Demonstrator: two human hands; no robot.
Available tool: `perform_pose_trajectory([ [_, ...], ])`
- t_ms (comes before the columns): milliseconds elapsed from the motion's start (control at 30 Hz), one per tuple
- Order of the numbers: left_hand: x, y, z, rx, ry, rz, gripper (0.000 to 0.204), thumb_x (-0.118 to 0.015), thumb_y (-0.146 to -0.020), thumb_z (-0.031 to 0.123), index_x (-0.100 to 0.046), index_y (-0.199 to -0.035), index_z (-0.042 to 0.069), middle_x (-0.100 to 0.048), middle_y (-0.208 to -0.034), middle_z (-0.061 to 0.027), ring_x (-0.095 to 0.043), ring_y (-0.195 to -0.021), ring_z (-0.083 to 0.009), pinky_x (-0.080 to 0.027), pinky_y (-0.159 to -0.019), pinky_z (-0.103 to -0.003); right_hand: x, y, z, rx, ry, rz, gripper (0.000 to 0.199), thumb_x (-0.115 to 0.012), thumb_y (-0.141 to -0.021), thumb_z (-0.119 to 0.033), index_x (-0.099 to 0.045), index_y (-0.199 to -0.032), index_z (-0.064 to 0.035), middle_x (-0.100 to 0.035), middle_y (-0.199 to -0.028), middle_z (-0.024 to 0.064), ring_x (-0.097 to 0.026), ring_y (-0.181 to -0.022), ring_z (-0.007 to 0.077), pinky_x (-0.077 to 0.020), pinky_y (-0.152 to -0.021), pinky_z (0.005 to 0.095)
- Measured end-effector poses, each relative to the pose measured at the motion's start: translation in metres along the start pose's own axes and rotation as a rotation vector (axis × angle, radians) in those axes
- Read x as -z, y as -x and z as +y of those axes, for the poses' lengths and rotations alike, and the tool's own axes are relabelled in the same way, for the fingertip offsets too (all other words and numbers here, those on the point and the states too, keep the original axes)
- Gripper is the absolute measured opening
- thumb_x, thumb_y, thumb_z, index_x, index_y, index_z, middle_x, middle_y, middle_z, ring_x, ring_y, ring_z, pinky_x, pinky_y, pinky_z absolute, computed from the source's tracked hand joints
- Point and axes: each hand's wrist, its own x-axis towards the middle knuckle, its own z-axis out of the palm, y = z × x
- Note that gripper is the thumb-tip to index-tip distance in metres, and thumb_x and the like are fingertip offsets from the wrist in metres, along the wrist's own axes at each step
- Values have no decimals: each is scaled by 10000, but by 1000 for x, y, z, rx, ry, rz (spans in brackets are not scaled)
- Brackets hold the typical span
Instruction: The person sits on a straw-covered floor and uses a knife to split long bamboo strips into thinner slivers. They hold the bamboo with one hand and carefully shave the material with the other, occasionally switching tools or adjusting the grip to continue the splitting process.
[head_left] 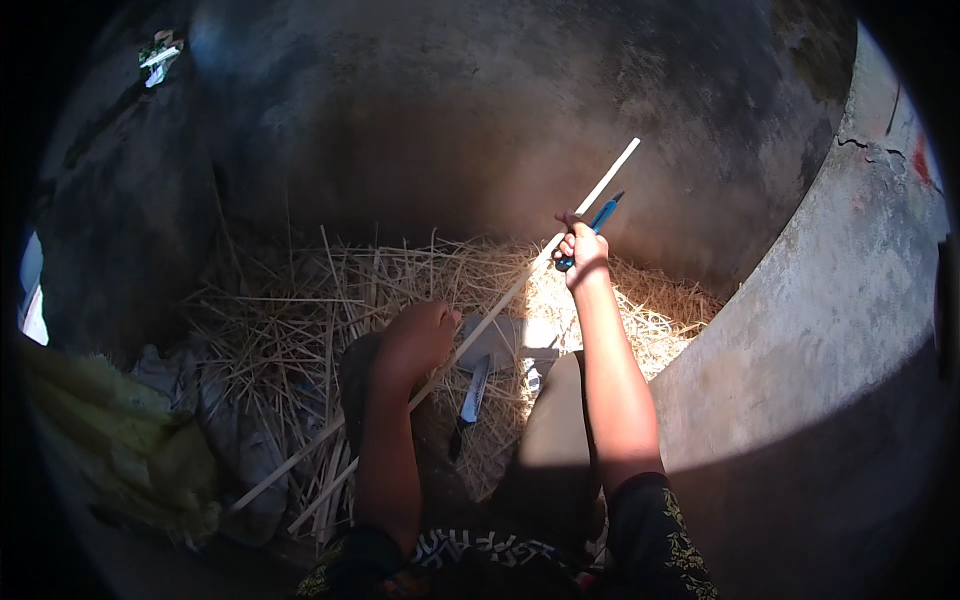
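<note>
A long pale strip (pixel 487 318), which looks like split bamboo, slants from low on the left up to the far right. My right hand (pixel 583 250) is closed round a blue cutter (pixel 604 215), its tip pointing up and to the right. The strip runs against the fingers of that hand. Close beside the strip's middle, above my left knee, is my left hand (pixel 418 338) with its fingers curled in; what they hold, if anything, is hidden. Between my legs lies a knife (pixel 474 392) with a broad blade and a dark handle.
Thin sticks and shavings (pixel 290 325) cover the ground ahead and to the left. A grey flat block (pixel 497 340) sits between my knees. A dark wall (pixel 400 130) rises in front, and a pale concrete wall (pixel 800 310) curves along the right. Yellowish cloth (pixel 115 440) lies at left.
</note>
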Motion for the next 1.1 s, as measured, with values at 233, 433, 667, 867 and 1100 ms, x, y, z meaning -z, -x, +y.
perform_pose_trajectory([
  [233, -7, 16, -28, 30, 337, -383, 240, -538, -1004, 234, -629, -943, 20, -636, -689, -21, -611, -628, -96, -486, -607, -280, 19, -33, 16, 94, -40, -141, 157, -667, -912, -158, -691, -943, -6, -358, -553, -77, -326, -464, 53, -306, -447, 250],
  [433, -12, 10, -29, -12, 383, -186, 203, -517, -995, 184, -626, -1002, 13, -561, -711, -29, -538, -605, -106, -455, -576, -304, 22, -22, 31, 541, 702, 426, 325, -580, -958, -317, -677, -981, -7, -579, -625, 69, -594, -615, 221, -471, -642, 398],
  [667, 13, 15, -7, 93, 955, -113, 157, -498, -1024, 194, -596, -1047, 72, -382, -695, 72, -332, -568, -28, -270, -495, -218, -5, 13, 40, 861, 906, 145, 169, -616, -849, -174, -656, -928, -30, -616, -643, 72, -592, -564, 173, -482, -589, 336],
  [867, 6, 12, 2, 49, 941, -95, 203, -468, -1047, 230, -564, -1071, 53, -385, -701, 75, -312, -548, -19, -230, -451, -199, -27, 30, 73, 651, 824, -44, 288, -714, -819, -292, -538, -752, -75, -554, -591, 39, -536, -536, 171, -457, -558, 345],
  [1100, -2, 4, -14, -99, 956, 1, 279, -425, -1069, 291, -530, -904, 93, -399, -659, 66, -321, -533, -27, -278, -472, -211, -51, 73, 89, 884, 1264, -199, 196, -683, -838, -282, -656, -791, -94, -650, -669, 137, -663, -644, 335, -510, -587, 420],
])
